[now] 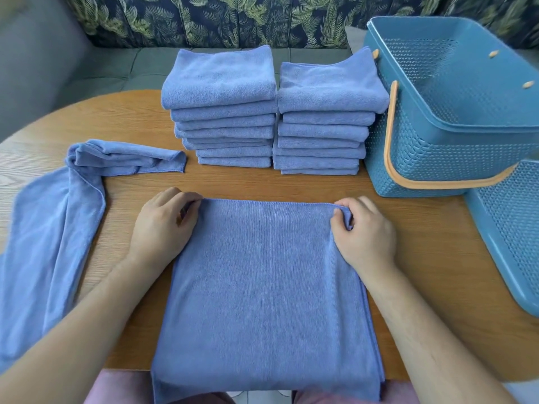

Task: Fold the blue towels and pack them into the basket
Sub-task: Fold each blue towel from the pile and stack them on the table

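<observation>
A blue towel (265, 290) lies folded over in front of me, its near end hanging off the table's front edge. My left hand (162, 225) pinches its far left corner and my right hand (364, 231) pinches its far right corner. Behind it stand two stacks of folded blue towels, the left stack (221, 112) and the right stack (325, 118). An unfolded blue towel (58, 228) sprawls at the left. A teal basket (455, 112) with an orange handle stands at the right, nothing visible inside it.
A second teal basket (513, 228) sits at the right edge, partly out of view. The wooden table (140, 118) is oval. A grey couch seat and leaf-patterned cushions (204, 21) lie beyond it.
</observation>
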Tool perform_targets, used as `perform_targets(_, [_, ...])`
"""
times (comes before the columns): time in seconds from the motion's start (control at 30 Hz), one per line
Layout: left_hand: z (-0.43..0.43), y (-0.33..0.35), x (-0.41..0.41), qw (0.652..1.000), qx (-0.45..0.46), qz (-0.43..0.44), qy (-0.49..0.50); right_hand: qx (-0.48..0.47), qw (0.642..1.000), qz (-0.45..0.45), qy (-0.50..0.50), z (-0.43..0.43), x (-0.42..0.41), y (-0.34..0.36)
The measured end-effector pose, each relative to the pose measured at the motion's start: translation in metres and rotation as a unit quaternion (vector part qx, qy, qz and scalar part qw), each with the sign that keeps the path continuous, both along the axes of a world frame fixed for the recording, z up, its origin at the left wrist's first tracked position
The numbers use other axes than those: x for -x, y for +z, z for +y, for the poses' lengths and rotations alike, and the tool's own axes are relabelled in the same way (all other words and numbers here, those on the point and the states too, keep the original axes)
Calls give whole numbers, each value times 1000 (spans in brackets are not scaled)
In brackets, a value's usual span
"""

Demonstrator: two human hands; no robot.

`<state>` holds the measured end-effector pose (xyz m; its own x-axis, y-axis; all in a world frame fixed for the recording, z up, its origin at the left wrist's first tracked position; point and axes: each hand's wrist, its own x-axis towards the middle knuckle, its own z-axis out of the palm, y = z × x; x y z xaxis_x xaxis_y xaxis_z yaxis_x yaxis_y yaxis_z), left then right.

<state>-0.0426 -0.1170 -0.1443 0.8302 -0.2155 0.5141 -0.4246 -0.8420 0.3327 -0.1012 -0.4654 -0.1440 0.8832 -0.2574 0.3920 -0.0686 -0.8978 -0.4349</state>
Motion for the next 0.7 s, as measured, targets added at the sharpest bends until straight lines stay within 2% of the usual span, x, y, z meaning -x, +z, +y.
perform_targets(0.53, [3,-8,-8,998,24,50,-5,38,998,47,34,-3,-7,-3])
perform_targets(0.7, [8,-11,-7,998,8,57,2,-2,996,6,86,-3,-10,-5])
